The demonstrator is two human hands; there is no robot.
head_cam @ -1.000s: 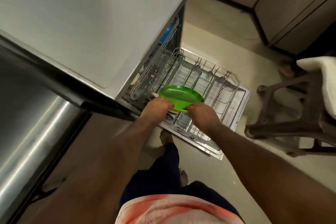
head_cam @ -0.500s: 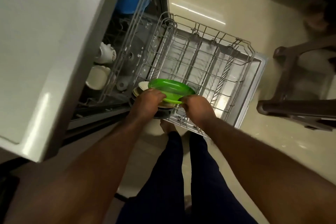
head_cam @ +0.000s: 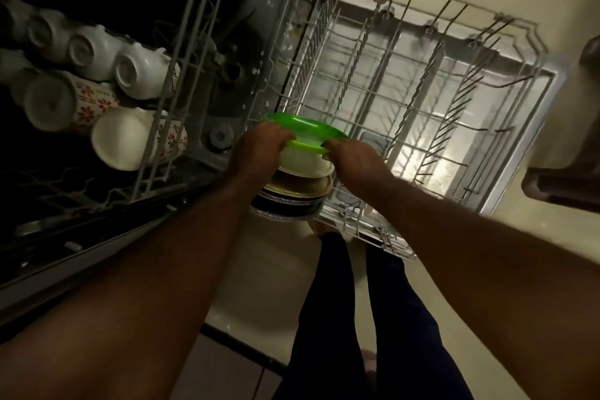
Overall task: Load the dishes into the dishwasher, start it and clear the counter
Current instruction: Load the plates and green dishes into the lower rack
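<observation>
A bright green plate tops a stack of cream, amber and black dishes, beside white mugs, red-flowered cups and a grey wire rack.

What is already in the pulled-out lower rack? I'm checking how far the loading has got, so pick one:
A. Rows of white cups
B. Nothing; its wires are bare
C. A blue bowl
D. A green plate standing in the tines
B: the lower rack shows only bare wires, while both hands hold the stack topped by the green plate over its near corner.
</observation>
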